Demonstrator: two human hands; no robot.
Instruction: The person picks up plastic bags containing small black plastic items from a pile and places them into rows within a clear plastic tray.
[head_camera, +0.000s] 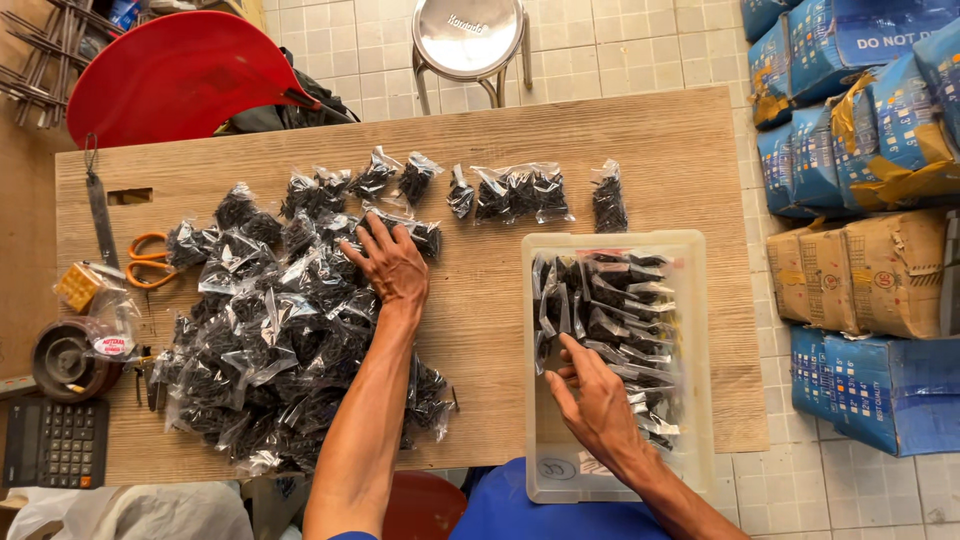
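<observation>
Crinkly clear packets (290, 340) lie under the flat, open left hand (392, 265) — right hand (598, 402), fingers spread, presses rows in the plastic tub (700, 300).

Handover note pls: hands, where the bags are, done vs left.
Left hand: flat on the pile of small clear bags of dark pieces, nothing lifted.
Right hand: inside the clear plastic bin, fingers on the bags standing in rows.
Done: bin roughly two-thirds filled.
Left: the big pile, plus the loose bags along the board's far edge.
</observation>
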